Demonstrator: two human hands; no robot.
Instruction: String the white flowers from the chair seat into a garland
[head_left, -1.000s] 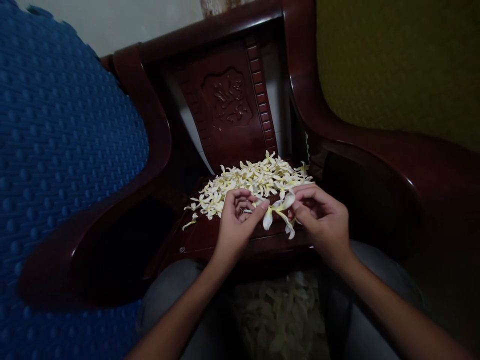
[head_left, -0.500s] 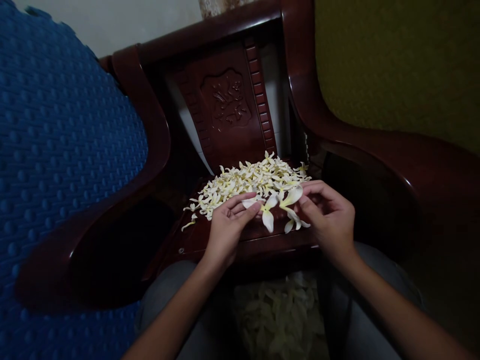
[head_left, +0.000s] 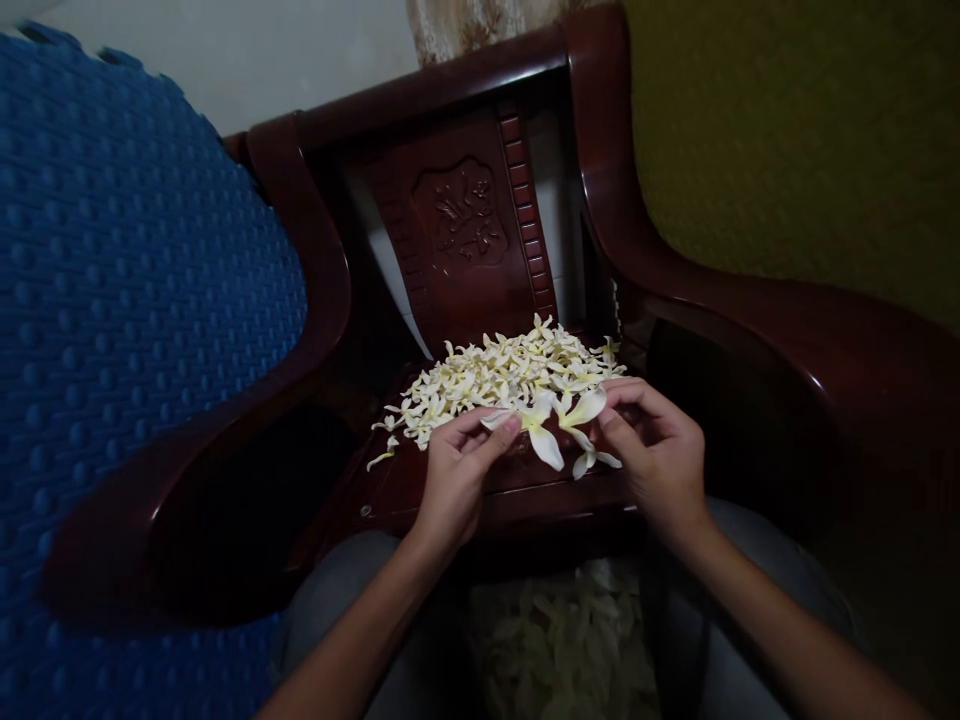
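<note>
My left hand (head_left: pixel 459 468) is closed, thumb and fingers pinching a white flower (head_left: pixel 544 440) with a yellow centre by one petal. My right hand (head_left: pixel 663 455) is closed on a petal of a second white and yellow flower (head_left: pixel 580 412). The two flowers are side by side, close together; whether they touch, I cannot tell. Just below the right-hand flower shows another white flower (head_left: pixel 591 458), partly behind my fingers. Behind both hands, a heap of white flowers (head_left: pixel 487 372) lies on the dark red wooden chair seat (head_left: pixel 390 480).
The carved chair back (head_left: pixel 465 215) rises behind the heap, with curved armrests on both sides. A blue textured mat (head_left: pixel 135 230) stands at the left, a yellow-green one (head_left: pixel 795 140) at the right. Between my knees, low down, more pale flowers (head_left: pixel 562 640) show dimly.
The view has shifted slightly, so the chair and heap sit a little lower. The left-hand flower has turned a bit, its lower petal now pointing more to the right. Both hands keep their pinch.
</note>
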